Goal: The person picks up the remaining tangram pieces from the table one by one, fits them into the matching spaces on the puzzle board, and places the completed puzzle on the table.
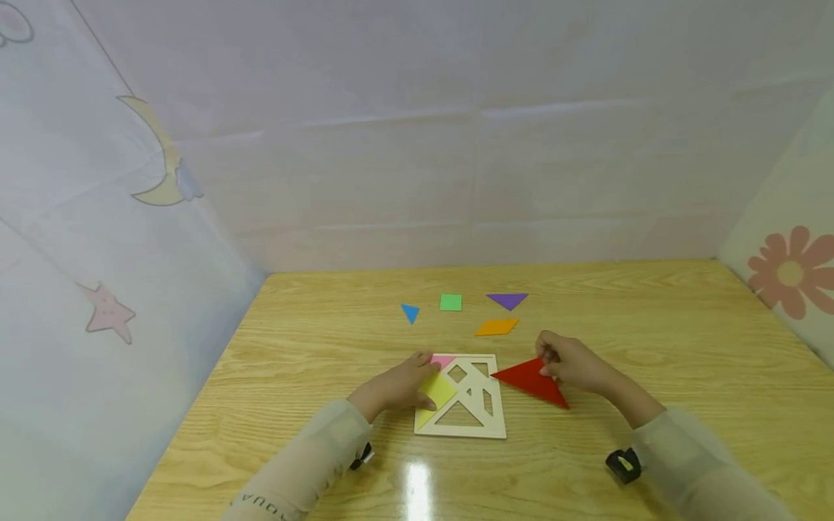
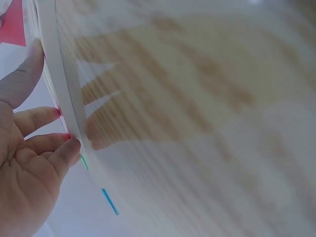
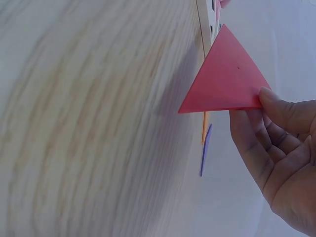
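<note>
A pale tangram board (image 1: 493, 427) with cut-out openings lies on the table. My left hand (image 1: 399, 385) rests over its left edge, fingers spread; in the left wrist view the fingertips (image 2: 66, 148) touch the board's side. A yellow triangle (image 1: 440, 391) sits in the board beside that hand, and a pink piece (image 1: 444, 360) shows at the top left corner, partly under the fingers. To the right of the board, my right hand (image 1: 576, 364) pinches a large red triangle (image 1: 529, 377) by one edge between thumb and fingers. The triangle is raised off the table, one tip near the board's right edge.
Beyond the board lie a blue triangle (image 1: 411, 312), a green square (image 1: 451, 302), a purple triangle (image 1: 508, 299) and an orange parallelogram (image 1: 498, 328). The wooden table (image 1: 313, 325) meets patterned cloth walls (image 1: 391, 181) at the back and sides.
</note>
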A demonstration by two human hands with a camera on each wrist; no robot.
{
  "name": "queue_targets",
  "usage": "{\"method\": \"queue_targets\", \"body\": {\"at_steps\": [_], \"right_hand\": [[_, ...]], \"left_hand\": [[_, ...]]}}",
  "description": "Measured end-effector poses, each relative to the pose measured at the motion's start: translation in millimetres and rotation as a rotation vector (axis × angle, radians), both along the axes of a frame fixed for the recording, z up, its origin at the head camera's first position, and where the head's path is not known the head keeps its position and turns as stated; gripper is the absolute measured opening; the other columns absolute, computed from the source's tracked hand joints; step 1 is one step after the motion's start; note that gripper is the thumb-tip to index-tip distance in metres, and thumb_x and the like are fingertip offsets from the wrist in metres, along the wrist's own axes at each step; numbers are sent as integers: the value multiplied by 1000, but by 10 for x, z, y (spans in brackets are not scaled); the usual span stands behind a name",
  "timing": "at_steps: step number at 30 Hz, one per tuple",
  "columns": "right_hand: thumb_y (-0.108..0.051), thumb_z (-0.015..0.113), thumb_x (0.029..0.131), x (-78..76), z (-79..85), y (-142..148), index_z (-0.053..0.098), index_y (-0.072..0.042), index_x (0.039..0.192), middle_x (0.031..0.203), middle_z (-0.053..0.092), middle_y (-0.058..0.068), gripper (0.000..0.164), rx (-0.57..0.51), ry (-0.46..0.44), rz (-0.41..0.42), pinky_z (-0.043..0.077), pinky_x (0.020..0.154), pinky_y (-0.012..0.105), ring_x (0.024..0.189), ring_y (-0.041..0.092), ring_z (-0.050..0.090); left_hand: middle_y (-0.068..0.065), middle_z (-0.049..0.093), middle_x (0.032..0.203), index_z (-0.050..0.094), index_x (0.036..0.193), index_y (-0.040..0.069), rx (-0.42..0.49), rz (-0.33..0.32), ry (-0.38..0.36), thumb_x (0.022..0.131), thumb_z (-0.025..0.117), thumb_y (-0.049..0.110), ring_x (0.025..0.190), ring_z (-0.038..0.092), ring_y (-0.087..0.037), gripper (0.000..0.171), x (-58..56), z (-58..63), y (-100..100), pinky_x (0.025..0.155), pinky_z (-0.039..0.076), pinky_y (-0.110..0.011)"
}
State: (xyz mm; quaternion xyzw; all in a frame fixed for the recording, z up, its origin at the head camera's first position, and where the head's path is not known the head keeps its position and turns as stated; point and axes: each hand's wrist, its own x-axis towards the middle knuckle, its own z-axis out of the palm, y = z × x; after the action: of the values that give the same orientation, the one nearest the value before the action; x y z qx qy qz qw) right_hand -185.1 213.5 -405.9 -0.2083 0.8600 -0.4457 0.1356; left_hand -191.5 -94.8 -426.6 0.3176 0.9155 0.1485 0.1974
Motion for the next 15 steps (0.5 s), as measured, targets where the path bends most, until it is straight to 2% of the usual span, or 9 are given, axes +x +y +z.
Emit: {"method": "queue_targets", "body": {"at_steps": [15], "right_hand": [[13,52,78,13,-60,-201,41,0,83,70,43,7,18,18,12,49,41,44,21,56,16,44]], "left_hand": [[-15,13,141,29,134,3,-18,-7,14,78,61,32,128,9,-28,71,-3,-2,2,102,16,-36]]}}
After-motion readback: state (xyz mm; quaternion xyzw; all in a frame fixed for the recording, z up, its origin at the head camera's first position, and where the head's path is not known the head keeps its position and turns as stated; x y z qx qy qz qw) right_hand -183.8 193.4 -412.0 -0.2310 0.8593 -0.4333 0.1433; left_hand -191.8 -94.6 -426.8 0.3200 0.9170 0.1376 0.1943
